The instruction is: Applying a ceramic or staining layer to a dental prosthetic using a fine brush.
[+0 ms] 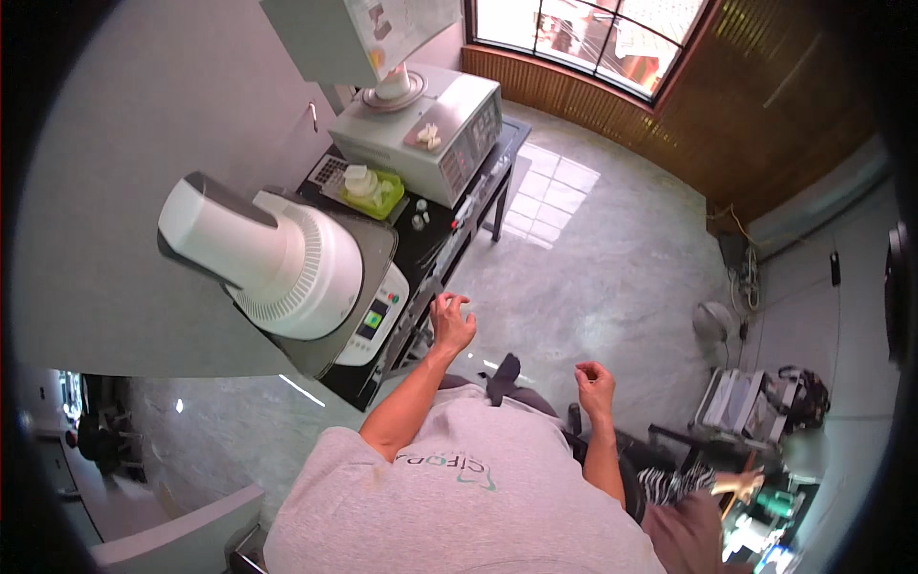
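Observation:
My left hand (454,323) hangs beside the front edge of a black table (349,390), with loosely curled fingers apart and nothing seen in them. A white domed machine (296,258) stands there, its front control panel (373,320) carrying a lit green screen and small buttons. My right hand (595,385) is in the air before my body, thumb and fingertips drawn together; whether anything small is between them cannot be made out.
Farther along the table are a green tray (387,196), small jars (421,215) and a boxy grey machine (373,139). Another person's hand (736,485) is at a cluttered desk at lower right. Cables (748,277) and a wheeled rack (732,402) are on the right.

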`<act>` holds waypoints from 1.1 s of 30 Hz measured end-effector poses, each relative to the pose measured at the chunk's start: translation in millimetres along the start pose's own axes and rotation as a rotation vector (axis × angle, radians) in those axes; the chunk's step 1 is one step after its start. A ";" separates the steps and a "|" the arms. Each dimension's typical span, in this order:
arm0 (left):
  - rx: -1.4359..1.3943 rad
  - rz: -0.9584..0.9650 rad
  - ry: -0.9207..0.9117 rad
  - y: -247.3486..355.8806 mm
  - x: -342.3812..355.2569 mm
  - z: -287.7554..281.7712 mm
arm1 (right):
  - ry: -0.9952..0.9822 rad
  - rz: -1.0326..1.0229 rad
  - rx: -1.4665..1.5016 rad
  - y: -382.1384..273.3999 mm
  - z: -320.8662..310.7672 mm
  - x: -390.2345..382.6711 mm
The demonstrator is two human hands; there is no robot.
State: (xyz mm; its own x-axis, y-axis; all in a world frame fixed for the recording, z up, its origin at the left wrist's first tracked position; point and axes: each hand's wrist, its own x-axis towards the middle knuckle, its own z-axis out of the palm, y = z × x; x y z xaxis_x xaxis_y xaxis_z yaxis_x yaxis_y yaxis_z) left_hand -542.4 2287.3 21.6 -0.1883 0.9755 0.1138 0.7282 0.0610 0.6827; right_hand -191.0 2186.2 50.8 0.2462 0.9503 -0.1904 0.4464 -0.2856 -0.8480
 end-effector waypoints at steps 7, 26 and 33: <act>0.177 -0.092 0.192 -14.0 95.7 26.8 | -0.038 -0.206 -0.045 -62.5 -42.9 172.8; 0.446 -0.543 0.089 -27.3 176.5 39.2 | -0.401 -0.178 -0.189 -82.3 3.7 423.3; 0.555 -0.512 0.318 -14.8 174.8 54.1 | -0.686 -0.358 -0.294 -131.0 24.0 524.2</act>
State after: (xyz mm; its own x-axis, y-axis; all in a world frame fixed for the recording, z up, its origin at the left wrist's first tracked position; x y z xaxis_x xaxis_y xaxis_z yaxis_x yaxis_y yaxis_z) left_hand -550.5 2468.3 -7.7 -0.7033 0.6969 0.1406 0.7056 0.6599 0.2582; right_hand -141.0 2724.7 50.2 -0.4910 0.8271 -0.2735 0.6281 0.1186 -0.7690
